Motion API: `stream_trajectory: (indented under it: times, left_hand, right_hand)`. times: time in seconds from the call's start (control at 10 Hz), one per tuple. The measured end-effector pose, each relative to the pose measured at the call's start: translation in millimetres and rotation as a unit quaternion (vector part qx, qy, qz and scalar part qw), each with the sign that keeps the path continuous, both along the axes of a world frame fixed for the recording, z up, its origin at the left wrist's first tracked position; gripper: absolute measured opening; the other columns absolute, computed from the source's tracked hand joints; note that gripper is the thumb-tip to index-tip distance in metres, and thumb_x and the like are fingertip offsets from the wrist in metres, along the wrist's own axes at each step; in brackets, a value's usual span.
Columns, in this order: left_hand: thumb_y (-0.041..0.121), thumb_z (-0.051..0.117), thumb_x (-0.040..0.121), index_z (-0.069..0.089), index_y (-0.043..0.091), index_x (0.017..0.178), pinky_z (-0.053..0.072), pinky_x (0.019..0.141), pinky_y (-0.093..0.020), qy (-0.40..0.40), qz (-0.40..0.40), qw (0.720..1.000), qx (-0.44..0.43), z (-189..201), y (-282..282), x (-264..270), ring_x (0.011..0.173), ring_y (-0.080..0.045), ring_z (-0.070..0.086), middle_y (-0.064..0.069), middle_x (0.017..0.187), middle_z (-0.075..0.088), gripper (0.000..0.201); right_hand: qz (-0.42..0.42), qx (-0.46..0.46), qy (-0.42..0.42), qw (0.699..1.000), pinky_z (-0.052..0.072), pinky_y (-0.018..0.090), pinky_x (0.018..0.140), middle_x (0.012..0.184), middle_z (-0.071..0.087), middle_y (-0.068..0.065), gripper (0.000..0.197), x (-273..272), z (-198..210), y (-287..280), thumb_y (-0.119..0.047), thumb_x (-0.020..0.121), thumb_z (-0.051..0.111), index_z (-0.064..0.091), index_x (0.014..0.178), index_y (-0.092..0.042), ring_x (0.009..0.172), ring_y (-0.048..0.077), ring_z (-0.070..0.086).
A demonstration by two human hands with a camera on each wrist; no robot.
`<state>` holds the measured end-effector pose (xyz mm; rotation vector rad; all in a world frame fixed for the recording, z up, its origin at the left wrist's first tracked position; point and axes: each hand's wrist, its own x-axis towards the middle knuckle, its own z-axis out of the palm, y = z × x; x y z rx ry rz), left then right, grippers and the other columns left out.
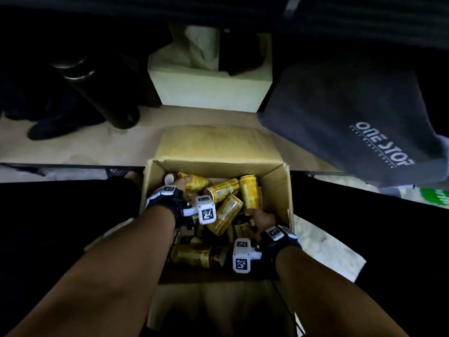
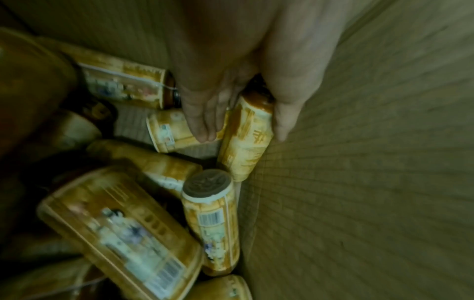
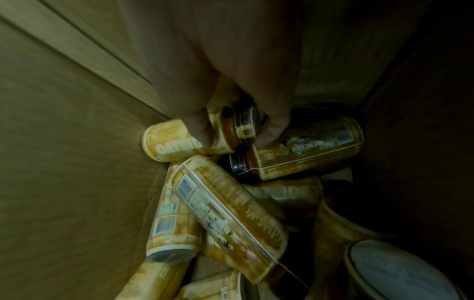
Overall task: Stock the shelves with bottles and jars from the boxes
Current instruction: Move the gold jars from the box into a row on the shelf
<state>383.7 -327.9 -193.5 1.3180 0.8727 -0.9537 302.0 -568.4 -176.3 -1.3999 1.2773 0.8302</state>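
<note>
An open cardboard box (image 1: 216, 166) holds several yellow-labelled bottles (image 1: 224, 214) lying jumbled. My left hand (image 1: 180, 183) reaches into its far left corner. In the left wrist view, the left hand (image 2: 243, 134) has its thumb and fingers on either side of a bottle (image 2: 246, 146) that lies against the box wall (image 2: 359, 162), holding it near the neck. My right hand (image 1: 258, 218) is low at the box's right side. The right wrist view shows the right hand (image 3: 236, 138) gripping a bottle (image 3: 179, 142) just below its dark cap.
Beyond the box runs a pale shelf board (image 1: 97, 144) with a dark cylinder (image 1: 97, 93), a pale carton (image 1: 211, 91) and a grey "ONE STOP" bag (image 1: 352, 122) on it. The box's near flap (image 1: 213, 307) hangs toward me between my forearms.
</note>
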Motion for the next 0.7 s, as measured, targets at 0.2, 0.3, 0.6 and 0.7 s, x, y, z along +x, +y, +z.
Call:
stream_trajectory:
  times: [0.2,0.3,0.6,0.7]
  left_hand:
    - [0.041,0.052,0.095,0.045,0.01,0.138,0.045,0.092,-0.037,0.032,0.143,0.989,-0.028,24,-11,-10,0.126,-0.033,0.049,-0.015,0.141,0.049,0.054]
    - [0.07,0.059,0.067,0.047,0.039,0.136,0.04,0.105,-0.043,-0.026,-0.072,0.989,0.125,-3,-3,-5,0.128,-0.034,0.049,-0.008,0.144,0.047,0.077]
    - [0.015,0.088,0.062,0.061,0.017,0.117,0.05,0.096,-0.037,-0.179,-0.029,0.962,0.203,79,-25,-21,0.103,-0.023,0.062,0.0,0.109,0.066,0.061]
    - [0.021,0.088,0.063,0.065,0.022,0.098,0.047,0.095,-0.032,-0.259,-0.07,0.942,0.203,106,-23,-25,0.098,-0.019,0.063,0.004,0.098,0.069,0.042]
  right_hand:
    - [-0.022,-0.014,-0.002,1.0,0.05,0.044,0.079,0.121,0.063,0.02,0.084,-3,-14,1,-0.039,0.061,0.09,0.056,0.125,0.003,0.098,0.037,0.063]
    - [-0.067,-0.056,-0.049,0.995,0.051,0.043,0.072,0.106,0.068,0.018,0.111,-11,-25,5,-0.053,0.025,0.093,0.06,0.119,-0.004,0.08,0.031,0.062]
    - [-0.114,-0.197,-0.236,0.945,0.045,0.028,0.084,0.116,0.062,0.016,0.06,12,75,44,-0.019,0.072,0.082,0.048,0.12,-0.007,0.104,0.03,0.062]
    - [-0.067,-0.181,-0.331,0.924,0.048,0.028,0.081,0.099,0.066,0.005,0.049,12,107,47,-0.016,0.071,0.081,0.051,0.11,-0.014,0.088,0.022,0.062]
